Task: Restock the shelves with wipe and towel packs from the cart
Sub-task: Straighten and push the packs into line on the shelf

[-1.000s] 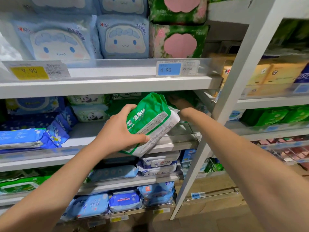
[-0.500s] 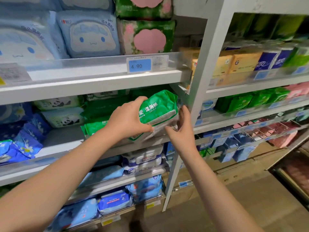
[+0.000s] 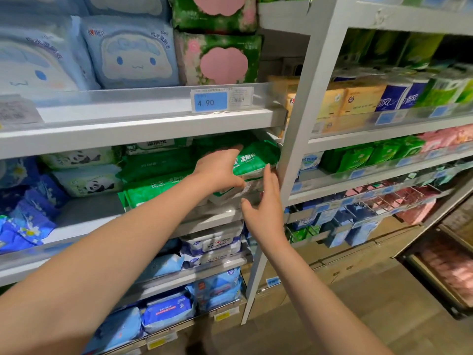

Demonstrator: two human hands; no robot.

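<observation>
My left hand (image 3: pixel 220 170) grips a green and white wipe pack (image 3: pixel 253 160) and holds it inside the middle shelf (image 3: pixel 84 221), at its right end next to the white upright post (image 3: pixel 294 139). My right hand (image 3: pixel 263 213) is just below and in front of the pack, fingers straight, its fingertips by the pack's lower right corner at the shelf's clear front lip. More green packs (image 3: pixel 153 188) lie stacked to the left of the held one. The cart is out of view.
Blue cartoon packs (image 3: pixel 130 52) and green floral packs (image 3: pixel 220 57) fill the shelf above, over a 4.90 price tag (image 3: pixel 211 101). Panda packs (image 3: pixel 89 180) and blue packs (image 3: pixel 28 216) lie left. The right bay holds tissue boxes (image 3: pixel 358 98). Lower shelves hold white and blue packs (image 3: pixel 212 244).
My left hand has pushed the green pack deeper and to the right into the shelf. My right hand has drawn back out of the shelf and now hovers at the pack's front corner.
</observation>
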